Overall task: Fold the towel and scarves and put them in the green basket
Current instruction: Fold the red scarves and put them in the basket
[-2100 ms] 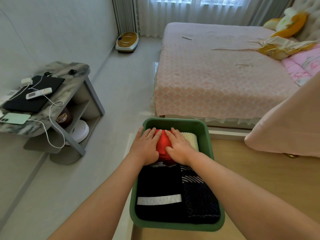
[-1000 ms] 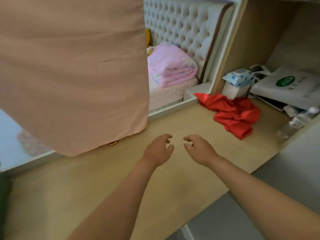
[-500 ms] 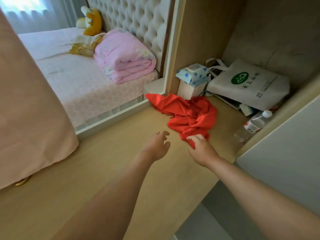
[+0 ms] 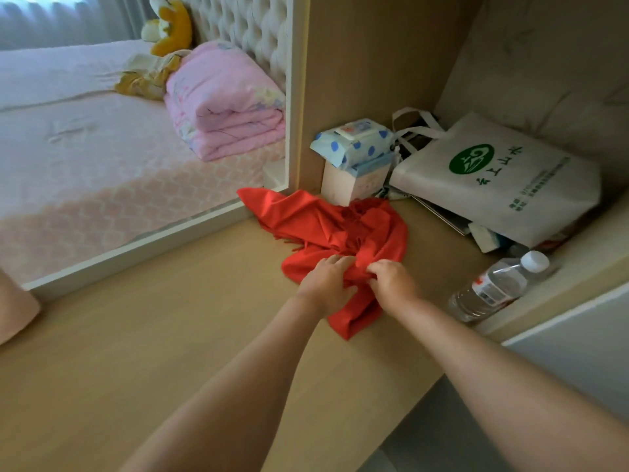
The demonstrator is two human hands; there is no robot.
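Observation:
A crumpled red scarf with a fringed edge lies on the light wooden surface, in the corner near the bed. My left hand rests on its near part with the fingers curled into the cloth. Right beside it, my right hand pinches a bunched fold of the same scarf. Both hands are close together at the scarf's near end. The green basket is out of view.
A pack of wipes sits on a small box behind the scarf. A white tote bag leans at the back right. A water bottle lies on its side right of my hands. A folded pink quilt lies on the bed.
My view swung from the green basket to the wooden surface's far corner. Both hands left the basket, reached forward and closed on the red scarf, right hand first.

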